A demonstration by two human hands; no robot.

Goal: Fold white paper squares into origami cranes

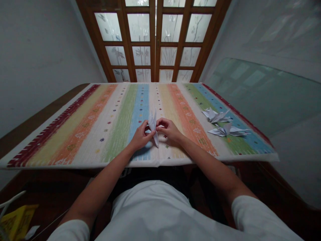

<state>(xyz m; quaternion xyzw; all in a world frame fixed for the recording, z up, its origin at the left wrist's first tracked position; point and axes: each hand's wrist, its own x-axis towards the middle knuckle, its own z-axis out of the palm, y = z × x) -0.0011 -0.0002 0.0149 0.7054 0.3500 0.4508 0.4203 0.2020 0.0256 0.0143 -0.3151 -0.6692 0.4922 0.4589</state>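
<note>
A white folded paper crane (152, 122) stands on end between my hands, narrow and pointed at top and bottom, just over the striped tablecloth. My left hand (141, 135) pinches it from the left with thumb and fingers. From the right, my right hand (168, 129) has its thumb and fingertips closed against the paper's edge. Fingers cover part of the middle folds. Two finished-looking paper cranes, a farther one (216, 115) and a nearer one (228, 130), rest on the cloth to the right with wings spread.
The striped tablecloth (85, 134) covers the table, whose front edge runs close to my body. Wooden doors with glass panes (141, 57) stand behind it. A pale glass sheet (260, 90) leans at the right wall. A yellow object (18, 221) lies low at the left.
</note>
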